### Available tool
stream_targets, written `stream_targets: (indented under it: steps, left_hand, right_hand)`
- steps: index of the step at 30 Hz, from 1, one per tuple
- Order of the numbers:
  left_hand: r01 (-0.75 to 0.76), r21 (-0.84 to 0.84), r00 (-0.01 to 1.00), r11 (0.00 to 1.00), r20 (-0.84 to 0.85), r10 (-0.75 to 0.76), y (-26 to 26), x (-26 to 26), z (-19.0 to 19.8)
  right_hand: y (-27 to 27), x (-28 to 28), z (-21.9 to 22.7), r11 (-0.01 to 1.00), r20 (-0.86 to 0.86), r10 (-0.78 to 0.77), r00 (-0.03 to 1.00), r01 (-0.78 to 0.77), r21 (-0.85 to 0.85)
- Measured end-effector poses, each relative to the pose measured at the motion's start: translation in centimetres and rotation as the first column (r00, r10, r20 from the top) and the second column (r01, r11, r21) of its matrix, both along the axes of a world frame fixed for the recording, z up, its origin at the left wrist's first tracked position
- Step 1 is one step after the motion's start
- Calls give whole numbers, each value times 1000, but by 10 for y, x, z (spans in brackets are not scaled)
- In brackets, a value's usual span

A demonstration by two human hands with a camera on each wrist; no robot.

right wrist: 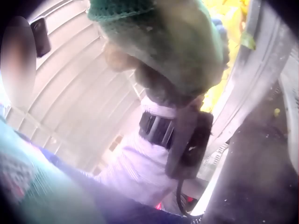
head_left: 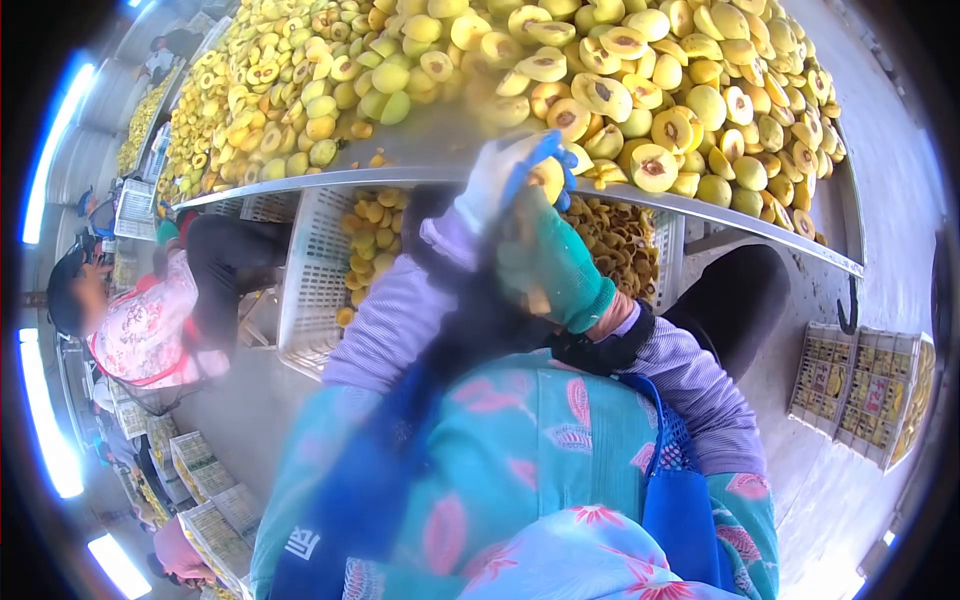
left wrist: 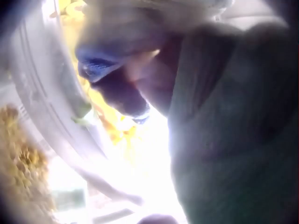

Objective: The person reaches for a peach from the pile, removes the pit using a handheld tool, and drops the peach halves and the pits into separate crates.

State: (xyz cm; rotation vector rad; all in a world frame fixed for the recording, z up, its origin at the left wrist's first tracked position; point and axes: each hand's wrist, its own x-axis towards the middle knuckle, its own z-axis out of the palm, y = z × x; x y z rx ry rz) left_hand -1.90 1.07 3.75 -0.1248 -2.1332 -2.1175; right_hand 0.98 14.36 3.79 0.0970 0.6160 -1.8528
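In the head view my left hand (head_left: 505, 180), in a white and blue glove, grips a yellow fruit piece (head_left: 546, 180) above the table's metal rim (head_left: 400, 177). Its blue fingers (left wrist: 96, 65) are curled and blurred in the left wrist view. Directly below it in the head view, close against the fruit, is my right hand (head_left: 565, 265) in a green glove. That green glove (right wrist: 173, 46) is bent over in the right wrist view; whether it holds anything is hidden. Halved yellow fruit (head_left: 655, 167) with brown centres lies heaped beyond both hands.
Under the table stand a white crate (head_left: 318, 280) of yellow fruit and a heap of brownish pieces (head_left: 615, 240). A filled crate (head_left: 860, 390) is on the floor at right. A seated person (head_left: 150, 320) works at left, near stacked crates (head_left: 215, 520).
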Motion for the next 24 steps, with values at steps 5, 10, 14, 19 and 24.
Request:
stream_targets:
  steps: [5, 10, 14, 19, 24]
  left_hand:
    - [-75, 551, 976, 831, 213, -53, 0, 23, 2]
    - [-494, -445, 860, 747, -377, 344, -53, 57, 1]
    - [-331, -861, 805, 386, -44, 592, -118, 36, 26]
    - [-1, -879, 786, 476, 294, 543, -55, -77, 2]
    - [-253, -706, 906, 661, 68, 418, -31, -51, 9]
  right_hand:
    - [3, -11, -10, 864, 282, 290, 915, -123, -488]
    - [19, -2, -1, 776, 304, 295, 906, -41, -629]
    - [30, -4, -107, 997, -265, -18, 964, -2, -76]
    - [21, -15, -72, 914, -49, -74, 996, 48, -402]
    - [26, -30, -50, 823, -961, -23, 275, 551, 138]
